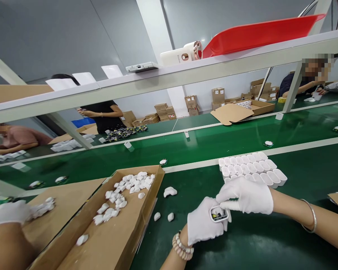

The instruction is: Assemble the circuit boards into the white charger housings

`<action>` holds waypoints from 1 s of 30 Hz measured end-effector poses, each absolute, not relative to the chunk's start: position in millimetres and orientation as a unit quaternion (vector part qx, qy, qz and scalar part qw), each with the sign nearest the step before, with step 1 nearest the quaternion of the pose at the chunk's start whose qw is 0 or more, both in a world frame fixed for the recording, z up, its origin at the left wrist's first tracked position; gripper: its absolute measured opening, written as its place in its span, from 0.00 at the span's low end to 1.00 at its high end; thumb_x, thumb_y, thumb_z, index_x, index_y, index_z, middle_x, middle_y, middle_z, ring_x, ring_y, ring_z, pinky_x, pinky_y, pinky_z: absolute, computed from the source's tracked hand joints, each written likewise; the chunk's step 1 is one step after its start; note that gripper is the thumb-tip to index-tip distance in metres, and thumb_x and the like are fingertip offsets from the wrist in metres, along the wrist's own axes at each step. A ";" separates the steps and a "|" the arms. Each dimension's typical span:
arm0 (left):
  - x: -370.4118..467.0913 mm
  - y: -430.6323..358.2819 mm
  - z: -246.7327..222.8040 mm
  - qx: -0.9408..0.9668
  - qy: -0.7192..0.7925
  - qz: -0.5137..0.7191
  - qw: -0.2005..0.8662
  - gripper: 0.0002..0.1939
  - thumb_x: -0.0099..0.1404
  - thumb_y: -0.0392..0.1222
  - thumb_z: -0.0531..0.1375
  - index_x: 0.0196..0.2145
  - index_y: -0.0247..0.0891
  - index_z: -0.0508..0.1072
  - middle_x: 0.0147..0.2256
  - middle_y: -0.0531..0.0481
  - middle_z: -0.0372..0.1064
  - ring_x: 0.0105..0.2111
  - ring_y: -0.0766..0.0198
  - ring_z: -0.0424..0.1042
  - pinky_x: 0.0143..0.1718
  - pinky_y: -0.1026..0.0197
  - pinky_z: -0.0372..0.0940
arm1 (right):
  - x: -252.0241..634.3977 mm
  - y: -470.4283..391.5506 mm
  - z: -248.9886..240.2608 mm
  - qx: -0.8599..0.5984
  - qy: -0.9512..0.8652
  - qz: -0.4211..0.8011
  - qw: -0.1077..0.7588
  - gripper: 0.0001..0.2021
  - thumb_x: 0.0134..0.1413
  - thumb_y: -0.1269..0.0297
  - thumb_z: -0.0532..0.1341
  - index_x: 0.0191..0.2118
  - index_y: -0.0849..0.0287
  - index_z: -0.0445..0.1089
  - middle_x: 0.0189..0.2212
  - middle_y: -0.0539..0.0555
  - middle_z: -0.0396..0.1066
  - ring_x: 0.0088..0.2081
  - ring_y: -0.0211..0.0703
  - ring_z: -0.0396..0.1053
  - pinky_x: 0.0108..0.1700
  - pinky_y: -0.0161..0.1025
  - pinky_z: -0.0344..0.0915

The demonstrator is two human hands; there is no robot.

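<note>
In the head view, my left hand [204,221], in a white glove, is closed around a small white plastic housing [219,214]. Its oval opening faces up and shows electronic parts with some yellow inside. My right hand [245,195], also gloved, has its fingertips pinched at the far rim of this housing; whether a small piece is between them is hidden. Just beyond the right hand stand rows of similar white housings [253,167]. Several white putty-like lumps [170,191] lie on the green table left of my hands.
A cardboard tray [101,240] with many white lumps sits at left, beside a co-worker's gloved hand [8,213]. Across the back runs a green conveyor [202,144] carrying small circuit boards. Overhead, a shelf [186,71] bears a red tray [259,33] and a phone [142,67].
</note>
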State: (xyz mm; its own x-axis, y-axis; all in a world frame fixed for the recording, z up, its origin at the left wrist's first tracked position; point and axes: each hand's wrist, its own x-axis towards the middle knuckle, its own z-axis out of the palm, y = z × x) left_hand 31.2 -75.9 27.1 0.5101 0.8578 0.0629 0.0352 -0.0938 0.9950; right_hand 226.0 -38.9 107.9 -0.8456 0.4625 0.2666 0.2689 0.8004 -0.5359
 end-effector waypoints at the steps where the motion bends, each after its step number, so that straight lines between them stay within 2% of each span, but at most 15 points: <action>1: 31.5 -74.9 29.2 0.651 0.346 0.340 0.583 0.07 0.52 0.43 0.71 0.26 0.39 0.79 0.21 0.47 0.74 0.20 0.58 0.71 0.20 0.59 0.63 | 225.7 -39.0 107.7 -0.199 -0.929 0.243 0.195 0.13 0.65 0.65 0.56 0.37 0.60 0.80 0.30 0.53 0.78 0.31 0.40 0.73 0.36 0.36 0.68; 9: 27.1 -80.4 26.2 0.654 0.395 0.306 0.568 0.08 0.55 0.40 0.70 0.31 0.36 0.76 0.25 0.51 0.73 0.26 0.65 0.72 0.28 0.64 0.66 | 222.4 -36.3 95.6 -0.215 -0.924 0.223 0.222 0.14 0.65 0.61 0.57 0.37 0.60 0.80 0.30 0.53 0.78 0.30 0.39 0.72 0.34 0.34 0.66; 13: 30.9 -79.4 24.1 0.659 0.393 0.284 0.575 0.10 0.65 0.44 0.64 0.38 0.33 0.73 0.31 0.52 0.72 0.28 0.67 0.71 0.29 0.63 0.69 | 217.0 -39.4 95.3 -0.241 -0.915 0.228 0.230 0.14 0.63 0.61 0.59 0.34 0.60 0.81 0.25 0.53 0.75 0.27 0.37 0.69 0.31 0.33 0.63; 15: 32.6 -77.8 27.6 0.661 0.385 0.269 0.585 0.12 0.69 0.46 0.60 0.42 0.33 0.73 0.36 0.50 0.72 0.31 0.66 0.73 0.32 0.61 0.71 | 215.1 -39.2 95.9 -0.256 -0.905 0.250 0.229 0.15 0.63 0.58 0.59 0.33 0.60 0.82 0.24 0.53 0.75 0.27 0.37 0.69 0.31 0.33 0.63; 18: 31.3 -78.7 35.9 0.661 0.381 0.257 0.593 0.14 0.69 0.46 0.59 0.47 0.34 0.72 0.43 0.46 0.72 0.37 0.63 0.74 0.37 0.57 0.73 | 217.1 -34.0 95.4 -0.252 -0.884 0.315 0.237 0.16 0.60 0.53 0.62 0.35 0.59 0.82 0.27 0.53 0.76 0.29 0.38 0.71 0.34 0.33 0.65; 21: 26.7 -84.9 43.0 0.659 0.384 0.255 0.595 0.15 0.69 0.46 0.59 0.48 0.34 0.71 0.44 0.45 0.72 0.38 0.61 0.74 0.38 0.56 0.73 | 223.2 -26.2 94.9 -0.229 -0.865 0.379 0.235 0.15 0.55 0.51 0.66 0.38 0.57 0.82 0.31 0.54 0.77 0.33 0.40 0.73 0.35 0.33 0.67; 27: 21.3 -97.0 46.2 0.647 0.395 0.262 0.597 0.11 0.70 0.45 0.59 0.47 0.39 0.72 0.44 0.45 0.73 0.39 0.61 0.73 0.38 0.55 0.73 | 224.2 -31.0 100.1 -0.259 -0.868 0.376 0.196 0.12 0.53 0.56 0.68 0.38 0.60 0.80 0.32 0.54 0.75 0.33 0.40 0.72 0.35 0.33 0.66; 30: 21.0 -97.4 45.1 0.643 0.399 0.263 0.598 0.13 0.69 0.46 0.59 0.49 0.37 0.72 0.46 0.45 0.72 0.41 0.60 0.73 0.40 0.54 0.73 | 219.2 -40.1 101.5 -0.292 -0.886 0.318 0.166 0.06 0.49 0.64 0.69 0.31 0.62 0.77 0.29 0.52 0.72 0.29 0.37 0.67 0.31 0.32 0.63</action>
